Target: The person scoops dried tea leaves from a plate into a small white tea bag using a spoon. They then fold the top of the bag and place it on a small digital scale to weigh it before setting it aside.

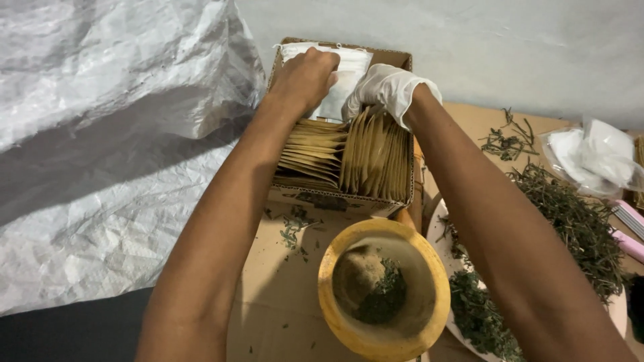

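Observation:
An open cardboard box (335,201) holds rows of tan paper sachets (349,157) standing on edge, with white sachets (349,77) at its far end. My bare left hand (305,77) reaches into the box and grips the white sachets. My right hand (386,87), in a white glove, rests on the tops of the tan sachets beside it, fingers curled among them. A yellow wooden mortar (382,291) stands in front of the box, with brown powder and crushed green herb inside.
Dried green herb sprigs (577,221) lie heaped on a plate at the right. A clear plastic bag with white material (594,157) sits at the far right. A grey plastic sheet (100,147) covers the left side. Flat cardboard (282,295) lies underneath.

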